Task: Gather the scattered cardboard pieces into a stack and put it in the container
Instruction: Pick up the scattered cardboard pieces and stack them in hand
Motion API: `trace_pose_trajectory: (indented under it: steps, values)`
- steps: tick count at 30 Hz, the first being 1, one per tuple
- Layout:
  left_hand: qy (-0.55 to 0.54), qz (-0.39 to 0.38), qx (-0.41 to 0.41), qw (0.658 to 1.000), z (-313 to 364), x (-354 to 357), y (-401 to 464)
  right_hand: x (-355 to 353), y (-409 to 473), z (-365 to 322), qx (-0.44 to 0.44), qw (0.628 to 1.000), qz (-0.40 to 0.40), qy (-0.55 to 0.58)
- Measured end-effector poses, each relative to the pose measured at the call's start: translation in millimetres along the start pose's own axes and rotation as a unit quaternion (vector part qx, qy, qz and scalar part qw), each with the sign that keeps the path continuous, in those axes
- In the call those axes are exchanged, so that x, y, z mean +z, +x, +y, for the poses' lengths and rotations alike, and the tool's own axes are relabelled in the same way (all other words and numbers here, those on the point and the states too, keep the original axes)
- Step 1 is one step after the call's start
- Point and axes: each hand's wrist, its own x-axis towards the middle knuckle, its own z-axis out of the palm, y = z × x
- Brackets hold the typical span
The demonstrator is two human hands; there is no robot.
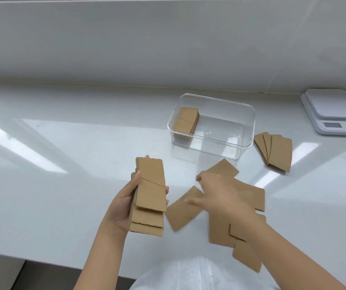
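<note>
The left hand (124, 204) holds a stack of cardboard pieces (150, 192) above the white counter (63, 164). The right hand (220, 197) is blurry and covers part of the loose pieces (183, 208); I cannot tell if it grips one. Some pieces (186, 120) lean inside the clear box (241, 130), and another pile (274, 151) lies beside it.

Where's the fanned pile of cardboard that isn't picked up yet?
In the head view, the fanned pile lies on the counter right of the clear container, in front of the white scale.
</note>
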Motion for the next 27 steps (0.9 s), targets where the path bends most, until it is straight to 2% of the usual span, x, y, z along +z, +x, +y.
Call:
trace_pose_trajectory:
  steps: [2, 4, 8, 10, 13, 15, 17, 20, 22, 24, 26, 27]
  values:
    - [-0.039, 0.0, -0.001, 0.999, -2, -4, -1, 19, 0, -4, 0.006, 0.994, -0.015, -0.112]
    - [-0.054, -0.009, -0.001, 0.998, -5, -8, -2, 34, 5, -8, 0.011, 0.986, -0.003, -0.169]
    - [-0.036, -0.011, 0.014, 0.999, -5, -20, -3, 41, 16, -15, 0.026, 0.989, 0.003, -0.149]
    - [-0.032, -0.007, 0.01, 0.999, -5, -21, -1, 43, 20, -17, -0.002, 0.99, 0.002, -0.138]
    - [-0.041, 0.034, 0.021, 0.998, -8, -19, 3, 45, 23, -15, -0.052, 0.997, 0.0, -0.064]
    - [-0.031, 0.049, 0.026, 0.998, -9, -12, 5, 36, 21, -10, -0.076, 0.993, -0.011, 0.095]
    - [-0.025, 0.05, 0.024, 0.998, -9, -5, 7, 16, 17, -1, -0.099, 0.956, -0.054, 0.27]
    - [-0.043, 0.034, 0.039, 0.998, -10, -3, 11, -28, 5, 26, -0.101, 0.909, -0.039, 0.402]
    - [-0.048, 0.003, 0.052, 0.997, -11, -7, 13, -55, -6, 50, -0.098, 0.895, -0.001, 0.434]
    - [-0.061, -0.059, 0.029, 0.996, -11, -10, 14, -74, -16, 77, -0.082, 0.899, 0.0, 0.431]
    - [-0.08, -0.078, -0.002, 0.994, -13, -8, 17, -78, -25, 98, -0.049, 0.927, -0.015, 0.373]
    - [-0.077, -0.058, -0.006, 0.995, -13, -7, 18, -73, -27, 104, -0.026, 0.945, -0.018, 0.325]
